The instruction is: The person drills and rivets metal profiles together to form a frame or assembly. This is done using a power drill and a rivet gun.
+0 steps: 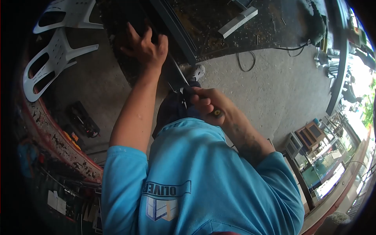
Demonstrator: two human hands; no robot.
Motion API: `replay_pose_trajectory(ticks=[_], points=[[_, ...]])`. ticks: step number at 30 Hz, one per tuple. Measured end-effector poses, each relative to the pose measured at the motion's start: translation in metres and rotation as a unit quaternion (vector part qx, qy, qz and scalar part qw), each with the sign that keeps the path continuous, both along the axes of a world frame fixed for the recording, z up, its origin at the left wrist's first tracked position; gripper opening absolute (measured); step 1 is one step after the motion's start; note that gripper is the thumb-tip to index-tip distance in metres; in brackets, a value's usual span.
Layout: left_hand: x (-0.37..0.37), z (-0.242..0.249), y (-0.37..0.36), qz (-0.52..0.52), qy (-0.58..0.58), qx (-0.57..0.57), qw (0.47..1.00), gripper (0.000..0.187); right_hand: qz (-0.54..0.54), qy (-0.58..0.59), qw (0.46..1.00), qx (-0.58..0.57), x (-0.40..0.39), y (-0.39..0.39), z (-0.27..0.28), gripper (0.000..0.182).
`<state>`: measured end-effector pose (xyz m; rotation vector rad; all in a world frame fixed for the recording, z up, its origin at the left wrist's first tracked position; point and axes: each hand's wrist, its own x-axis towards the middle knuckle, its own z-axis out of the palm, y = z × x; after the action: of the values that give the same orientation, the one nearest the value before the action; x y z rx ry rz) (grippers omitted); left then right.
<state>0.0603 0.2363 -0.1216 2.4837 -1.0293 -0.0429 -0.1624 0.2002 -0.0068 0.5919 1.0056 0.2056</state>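
Observation:
My left hand [148, 47] has its fingers spread over a long dark metal profile [178, 29] at the table's edge. Whether its fingertips press on the metal cannot be made out. Closer to my body, my right hand [211, 102] is closed round the dark handle of what looks like a screwdriver [217, 112], whose butt end shows a yellow ring. A thin bright shaft or edge runs from that fist toward the end of the profile. The tool's tip is hard to make out in the shadow.
The dark table [223, 43] is strewn with shavings and carries a silvery metal bar [238, 22]. White plastic chairs [55, 58] stand at the left. A cable loop [246, 62] hangs past the table edge. A dark tool tray [83, 119] lies on the floor at left.

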Motion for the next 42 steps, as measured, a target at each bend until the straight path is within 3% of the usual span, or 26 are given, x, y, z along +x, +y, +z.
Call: replay_pose_trajectory(ticks=[2, 3, 6, 7, 8, 17, 21, 23, 24, 26, 28, 30, 32, 35, 38, 40, 42], points=[[0.011, -0.002, -0.013, 0.006, -0.021, -0.009, 1.0, 0.062, 0.059, 0.07, 0.993, -0.078, 0.014, -0.002, 0.024, 0.014], [0.009, -0.003, -0.011, 0.006, -0.008, -0.019, 1.0, 0.062, -0.007, 0.035, 0.996, -0.079, 0.004, 0.001, 0.028, 0.015], [0.005, -0.003, -0.001, 0.011, 0.008, -0.022, 1.0, 0.061, 0.006, 0.05, 0.99, -0.135, 0.019, 0.023, 0.017, 0.021], [0.006, -0.002, -0.003, 0.009, -0.002, -0.015, 1.0, 0.061, 0.051, 0.147, 0.975, -0.159, 0.038, 0.03, 0.022, 0.027], [0.008, 0.0, -0.006, 0.005, -0.013, -0.011, 1.0, 0.061, 0.042, 0.156, 0.968, -0.191, 0.045, 0.041, 0.023, 0.033], [0.007, 0.012, -0.01, 0.016, -0.014, -0.015, 1.0, 0.061, -0.006, 0.211, 0.942, -0.262, 0.055, 0.081, 0.03, 0.037], [0.019, 0.026, -0.005, 0.023, 0.039, -0.002, 0.999, 0.062, -0.02, 0.099, 0.955, -0.28, 0.007, 0.105, 0.061, 0.037], [0.039, 0.028, 0.012, 0.001, 0.203, -0.287, 0.936, 0.06, 0.018, 0.113, 0.921, -0.373, -0.032, 0.128, 0.072, 0.039], [0.056, 0.047, 0.016, -0.006, 0.338, -0.351, 0.873, 0.059, 0.013, 0.151, 0.907, -0.393, -0.046, 0.135, 0.079, 0.041], [0.09, 0.088, 0.021, -0.021, 0.386, -0.419, 0.822, 0.066, 0.06, 0.277, 0.846, -0.451, -0.066, 0.149, 0.081, 0.045], [0.135, 0.116, 0.018, -0.178, 0.269, -0.478, 0.817, 0.07, 0.092, 0.391, 0.79, -0.463, -0.079, 0.157, 0.071, 0.042], [0.164, 0.163, 0.016, -0.301, 0.238, -0.45, 0.806, 0.083, 0.088, 0.428, 0.763, -0.476, -0.087, 0.163, 0.061, 0.044], [0.173, 0.203, 0.021, -0.34, 0.326, -0.373, 0.799, 0.086, 0.079, 0.415, 0.765, -0.486, -0.083, 0.164, 0.062, 0.045], [0.17, 0.222, 0.028, -0.415, 0.23, -0.184, 0.861, 0.076, 0.065, 0.4, 0.772, -0.49, -0.075, 0.176, 0.062, 0.048], [0.149, 0.191, 0.027, -0.544, 0.088, -0.002, 0.834, 0.067, 0.05, 0.396, 0.78, -0.482, -0.075, 0.189, 0.051, 0.049], [0.132, 0.157, 0.032, -0.563, 0.085, 0.116, 0.814, 0.062, 0.05, 0.38, 0.803, -0.456, -0.081, 0.203, 0.039, 0.04], [0.123, 0.129, 0.024, -0.571, 0.07, 0.128, 0.808, 0.058, 0.047, 0.369, 0.808, -0.456, -0.085, 0.215, 0.032, 0.039]])
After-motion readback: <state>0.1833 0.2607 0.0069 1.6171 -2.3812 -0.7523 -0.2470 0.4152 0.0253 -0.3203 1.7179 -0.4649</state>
